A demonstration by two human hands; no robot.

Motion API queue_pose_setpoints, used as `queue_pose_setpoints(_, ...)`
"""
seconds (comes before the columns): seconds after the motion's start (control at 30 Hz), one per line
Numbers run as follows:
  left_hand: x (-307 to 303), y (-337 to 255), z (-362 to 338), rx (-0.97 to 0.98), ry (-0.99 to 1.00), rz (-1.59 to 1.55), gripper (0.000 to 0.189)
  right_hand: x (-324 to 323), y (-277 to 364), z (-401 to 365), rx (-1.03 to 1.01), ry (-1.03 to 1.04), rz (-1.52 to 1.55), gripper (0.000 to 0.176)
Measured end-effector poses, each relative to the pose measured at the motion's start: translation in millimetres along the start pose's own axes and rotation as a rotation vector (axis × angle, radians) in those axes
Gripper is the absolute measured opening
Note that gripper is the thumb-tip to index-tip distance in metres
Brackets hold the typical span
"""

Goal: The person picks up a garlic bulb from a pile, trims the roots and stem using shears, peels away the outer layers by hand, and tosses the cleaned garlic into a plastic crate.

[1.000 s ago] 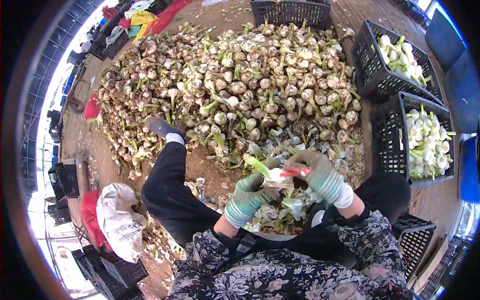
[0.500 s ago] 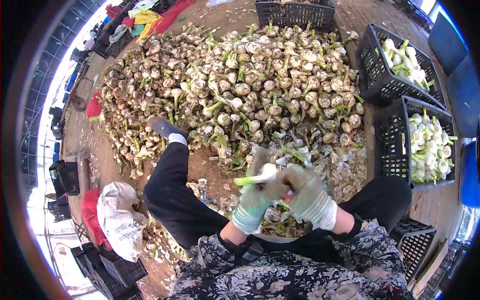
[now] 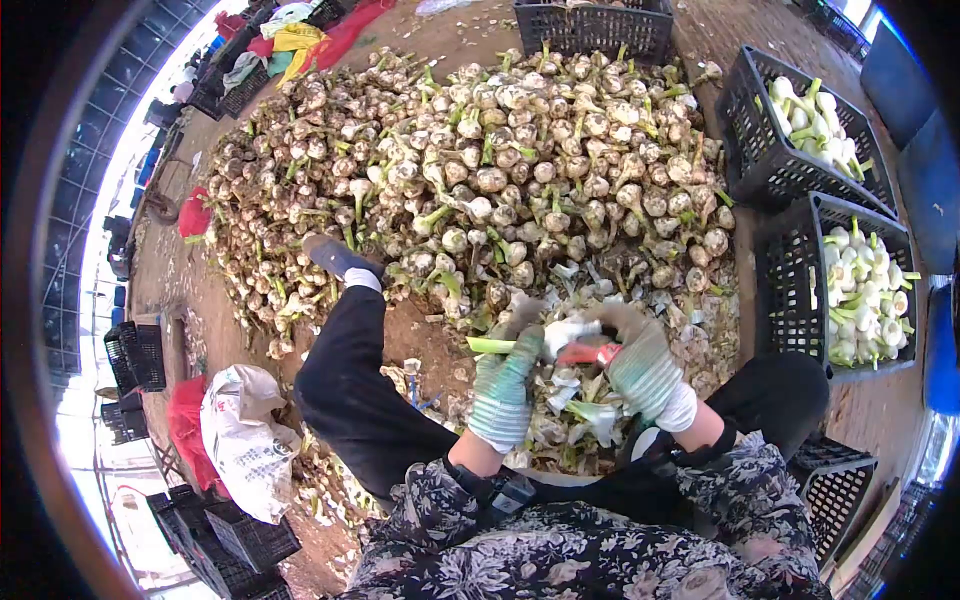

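Note:
My left hand (image 3: 506,382), in a striped work glove, is closed round a fresh garlic bulb (image 3: 560,336). Its cut green stem pokes out on the left side of the fist, and the white bulb shows on the right. My right hand (image 3: 640,368), gloved too, grips a red-handled tool (image 3: 588,353) right beside the bulb; its working end is not clear. Beneath both hands lie peeled papery skins (image 3: 596,415). Just beyond them spreads a large heap of soil-stained garlic (image 3: 490,180) with short stems.
At right, two black crates (image 3: 785,285) hold clean white garlic. Another black crate (image 3: 597,32) stands behind the heap. My shod foot (image 3: 335,255) rests against the heap's left side. A white sack (image 3: 245,440), red netting (image 3: 188,430) and stacked black crates (image 3: 225,540) are at left.
My hands have moved slightly apart. The garlic has shifted lower in my left hand's grip, with the stem pointing left, and the red tool handle now shows clearly in my right.

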State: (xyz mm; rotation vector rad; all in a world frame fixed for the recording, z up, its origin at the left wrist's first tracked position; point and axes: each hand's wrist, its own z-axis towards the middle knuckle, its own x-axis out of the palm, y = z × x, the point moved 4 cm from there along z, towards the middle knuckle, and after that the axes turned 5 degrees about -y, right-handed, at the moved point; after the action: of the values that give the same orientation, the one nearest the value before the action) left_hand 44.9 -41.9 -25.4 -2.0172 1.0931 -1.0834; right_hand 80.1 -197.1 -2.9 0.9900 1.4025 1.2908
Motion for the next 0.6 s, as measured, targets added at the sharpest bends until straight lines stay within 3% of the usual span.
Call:
queue_pose_setpoints(0.03, -2, 0, 1, 0.001, -0.002, 0.001, 0.042, -4, -1, 4, 0.087, -0.020, -0.017, 0.034)
queue_pose_setpoints(0.07, -3, 2, 3, -0.021, 0.013, -0.057, 0.042, -11, 2, 11, -0.059, -0.066, -0.155, 0.029)
queue_pose_setpoints(0.1, -3, 4, 4, -0.043, 0.028, -0.117, 0.042, -15, -3, 13, 0.177, -0.137, 0.104, 0.026)
queue_pose_setpoints(0.2, -6, -1, 5, -0.053, 0.011, -0.122, 0.046, -28, -29, 14, 0.262, -0.177, 0.295, 0.031)
queue_pose_setpoints(0.27, -10, -3, 6, -0.010, 0.017, -0.176, 0.048, -35, -33, 19, 0.230, -0.028, -0.559, 0.047)
queue_pose_setpoints(0.3, -15, -4, 7, -0.011, 0.019, -0.177, 0.048, -41, -34, 21, 0.232, -0.030, -0.560, 0.047)
queue_pose_setpoints(0.37, -25, -6, 7, -0.020, 0.036, -0.293, 0.047, -48, -19, 25, 0.305, -0.075, -0.437, 0.063)
queue_pose_setpoints(0.4, -27, -5, 8, -0.005, 0.057, -0.264, 0.045, -36, 6, 15, 0.193, -0.008, -0.497, 0.075)
queue_pose_setpoints(0.43, -25, -7, 7, 0.000, 0.055, -0.269, 0.045, -25, 1, 11, 0.188, -0.003, -0.501, 0.075)
queue_pose_setpoints(0.5, -19, -9, 2, 0.083, 0.043, -0.047, 0.047, -1, -10, 4, -0.018, 0.091, -0.009, 0.077)
queue_pose_setpoints(0.53, -20, -4, 3, 0.095, 0.030, -0.048, 0.044, 11, 8, 4, 0.003, 0.062, -0.222, 0.056)
queue_pose_setpoints(0.57, -22, -3, 2, 0.094, 0.031, -0.049, 0.044, 8, 9, 5, 0.004, 0.061, -0.223, 0.056)
queue_pose_setpoints(0.6, -23, -4, 0, 0.086, 0.050, -0.088, 0.043, -1, 6, 10, 0.122, -0.002, -0.186, 0.043)
